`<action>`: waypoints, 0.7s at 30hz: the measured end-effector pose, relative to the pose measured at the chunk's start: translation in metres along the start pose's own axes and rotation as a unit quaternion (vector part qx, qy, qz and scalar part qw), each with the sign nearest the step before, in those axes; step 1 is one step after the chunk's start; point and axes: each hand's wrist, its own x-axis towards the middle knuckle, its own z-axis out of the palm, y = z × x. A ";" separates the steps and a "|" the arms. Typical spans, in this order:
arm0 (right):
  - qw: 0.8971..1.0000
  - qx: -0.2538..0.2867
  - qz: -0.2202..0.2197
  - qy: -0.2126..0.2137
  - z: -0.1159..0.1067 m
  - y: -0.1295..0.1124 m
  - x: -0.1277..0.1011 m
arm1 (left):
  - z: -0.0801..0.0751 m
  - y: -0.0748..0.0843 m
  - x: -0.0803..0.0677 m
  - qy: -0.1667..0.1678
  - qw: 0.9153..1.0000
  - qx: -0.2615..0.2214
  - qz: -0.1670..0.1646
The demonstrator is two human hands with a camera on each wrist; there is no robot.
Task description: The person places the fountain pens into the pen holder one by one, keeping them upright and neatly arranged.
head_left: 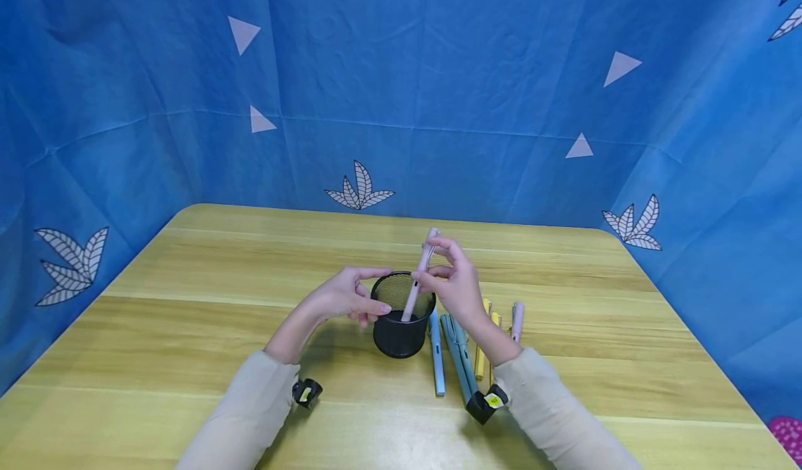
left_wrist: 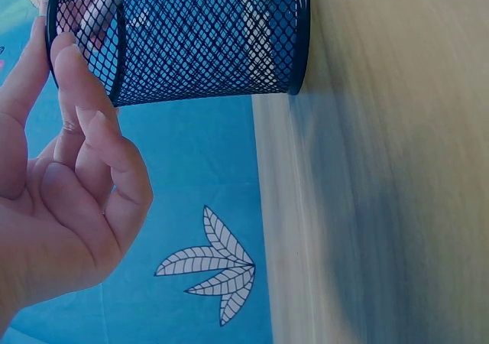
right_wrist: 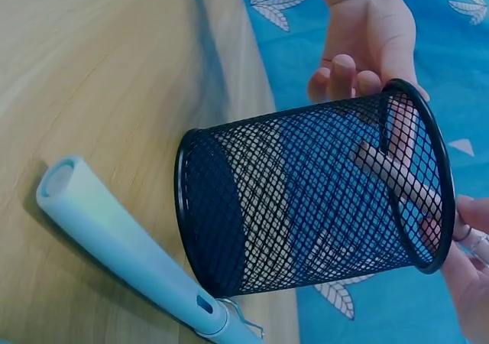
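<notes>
A black mesh pen holder (head_left: pixel 401 338) stands upright on the table. My left hand (head_left: pixel 341 294) holds its rim from the left, thumb at the near side and index finger at the far side. Between thumb and fingers, my right hand (head_left: pixel 456 285) pinches a pale lilac pen (head_left: pixel 421 264). That pen is tilted, its lower end inside the holder. Through the mesh in the right wrist view, the pen's end shows above the holder's base. A light blue pen (right_wrist: pixel 130 248) lies close beside the holder on the table.
Right of the holder, partly under my right forearm, lie grey-green pens (head_left: pixel 460 355), yellow pens (head_left: pixel 480 360) and another lilac pen (head_left: pixel 517 317). The wooden table (head_left: pixel 188 331) ends at a blue patterned curtain (head_left: pixel 438 73) behind and at both sides.
</notes>
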 end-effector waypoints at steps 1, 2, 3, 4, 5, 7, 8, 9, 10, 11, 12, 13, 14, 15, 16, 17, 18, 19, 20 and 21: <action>1.000 -0.010 -0.007 -0.002 0.000 0.000 0.000 | 0.000 0.000 0.000 0.000 1.000 0.000 -0.001; 1.000 -0.019 -0.016 -0.005 0.000 0.001 0.000 | 0.000 0.000 0.000 0.000 1.000 0.002 0.000; 0.999 -0.027 -0.026 -0.008 0.000 0.002 0.000 | 0.000 0.000 0.000 0.000 1.000 0.002 -0.001; 0.999 -0.033 -0.036 -0.009 0.000 0.003 0.000 | 0.000 0.000 0.000 0.001 1.000 0.001 -0.002; 0.998 -0.037 -0.047 -0.011 0.000 0.004 0.000 | 0.000 0.000 0.000 0.001 1.000 -0.001 -0.004; 0.996 -0.045 -0.070 -0.014 0.001 0.005 0.000 | 0.000 0.000 0.000 0.001 1.000 -0.001 -0.004; 0.996 -0.047 -0.080 -0.014 0.001 0.006 0.000 | 0.000 0.000 0.000 0.000 1.000 0.000 -0.003; 0.995 -0.050 -0.087 -0.013 0.001 0.006 0.000 | 0.001 0.000 0.000 0.001 1.000 -0.003 -0.006; 0.994 -0.053 -0.094 -0.011 0.002 0.007 0.000 | 0.000 0.000 0.000 0.002 1.000 -0.002 -0.005; 0.993 -0.060 -0.099 -0.011 0.002 0.007 0.000 | 0.000 0.000 0.000 0.001 1.000 -0.002 -0.005; 0.992 -0.068 -0.103 -0.010 0.002 0.008 0.000 | 0.000 0.000 0.000 0.001 1.000 -0.001 -0.004; 0.991 -0.075 -0.106 -0.010 0.002 0.008 0.000 | 0.000 0.000 0.000 0.002 1.000 -0.002 -0.006; 0.991 -0.084 -0.108 -0.010 0.002 0.009 0.000 | 0.000 0.000 0.000 0.001 1.000 0.000 -0.004; 0.990 -0.091 -0.107 -0.011 0.002 0.009 0.000 | 0.000 0.000 0.000 0.001 1.000 -0.001 -0.006; 0.989 -0.098 -0.109 -0.013 0.002 0.009 -0.001 | 0.000 0.000 0.000 0.000 1.000 0.000 -0.005; 0.988 -0.104 -0.109 -0.015 0.002 0.010 -0.001 | 0.000 0.000 0.000 0.000 1.000 0.000 -0.005; 0.988 -0.109 -0.110 -0.017 0.002 0.011 -0.001 | 0.000 0.000 0.000 -0.001 1.000 0.000 -0.005; 0.987 -0.112 -0.110 -0.021 0.002 0.012 -0.001 | 0.000 0.000 0.000 0.000 1.000 -0.001 -0.005; 0.987 -0.116 -0.111 -0.023 0.002 0.012 -0.002 | 0.000 0.000 0.000 0.000 1.000 -0.002 -0.005; 0.987 -0.116 -0.109 -0.026 0.002 0.013 -0.002 | 0.000 0.000 0.000 0.000 1.000 -0.002 -0.006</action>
